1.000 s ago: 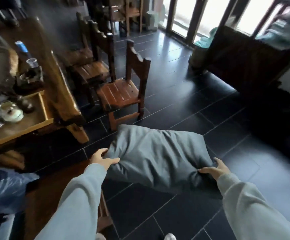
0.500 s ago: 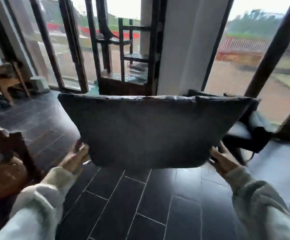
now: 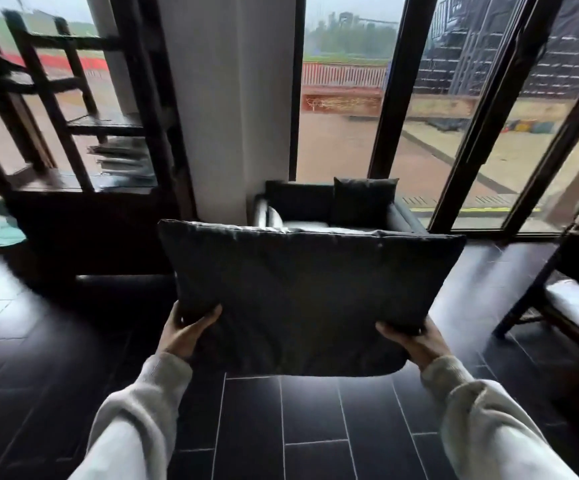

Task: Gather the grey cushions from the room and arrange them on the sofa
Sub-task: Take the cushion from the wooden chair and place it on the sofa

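The left hand (image 3: 186,332) and the right hand (image 3: 416,342) each clasp a lower corner of the grey cushion (image 3: 302,292), so it hangs upright between them; the sofa (image 3: 402,216) waits beyond it, probably the destination.

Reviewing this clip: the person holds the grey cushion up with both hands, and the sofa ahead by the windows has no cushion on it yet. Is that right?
Not quite. The head view shows a cushion already on the sofa: a dark cushion stands against its backrest. The rest holds: the left hand and right hand hold the grey cushion up by its lower corners.
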The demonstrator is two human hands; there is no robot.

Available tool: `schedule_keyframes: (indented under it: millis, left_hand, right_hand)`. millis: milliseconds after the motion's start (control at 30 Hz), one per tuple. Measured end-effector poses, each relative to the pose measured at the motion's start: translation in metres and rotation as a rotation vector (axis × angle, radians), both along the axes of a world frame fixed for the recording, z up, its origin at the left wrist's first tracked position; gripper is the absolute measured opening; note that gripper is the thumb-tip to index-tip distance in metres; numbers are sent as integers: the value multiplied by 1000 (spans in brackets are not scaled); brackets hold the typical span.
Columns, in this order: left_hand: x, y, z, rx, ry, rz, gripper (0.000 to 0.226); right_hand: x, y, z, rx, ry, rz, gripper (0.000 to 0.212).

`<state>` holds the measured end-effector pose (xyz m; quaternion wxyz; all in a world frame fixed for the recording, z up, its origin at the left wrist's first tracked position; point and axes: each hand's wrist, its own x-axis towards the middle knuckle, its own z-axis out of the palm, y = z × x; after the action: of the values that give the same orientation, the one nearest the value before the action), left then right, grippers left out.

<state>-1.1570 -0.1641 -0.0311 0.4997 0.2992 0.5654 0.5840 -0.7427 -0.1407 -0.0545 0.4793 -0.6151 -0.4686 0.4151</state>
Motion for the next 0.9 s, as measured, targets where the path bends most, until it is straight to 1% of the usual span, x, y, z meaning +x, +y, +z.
schedule_keyframes:
  millis: [33, 100, 200, 367, 467, 567, 700, 767, 833, 900]
  left_hand:
    - [2, 25, 7, -3, -19, -31, 39]
    - [10, 79, 14, -12, -20, -22, 45]
    - [24, 150, 18, -49, -11, -49, 38]
    - [50, 250, 16, -75, -15, -65, 32]
    - [66, 312, 9, -73, 23, -55, 29]
    - [82, 380, 1, -88, 56, -49, 33]
    - [106, 492, -1, -108, 85, -56, 36]
    - [116, 545, 6, -133, 101, -49, 38]
    - [121, 594, 20, -152, 126, -63, 45]
    - [123, 643, 38, -152, 152, -77, 52]
  right_hand:
    - [4, 22, 4, -20, 11, -10, 108]
    - [8, 69, 13, -41, 66, -90, 102]
    - [16, 122, 23, -70, 92, -142, 98]
    - [39, 216, 14, -107, 89, -189, 108]
    - [56, 283, -1, -96, 74, -198, 101]
    - [69, 357, -7, -90, 48, -181, 89]
    - [93, 474, -16, -70, 104, -201, 86]
    - [103, 534, -13, -58, 116, -193, 84]
    - [110, 591, -3, -65, 115, -170, 83]
    - [115, 646, 14, -47, 115, -161, 77]
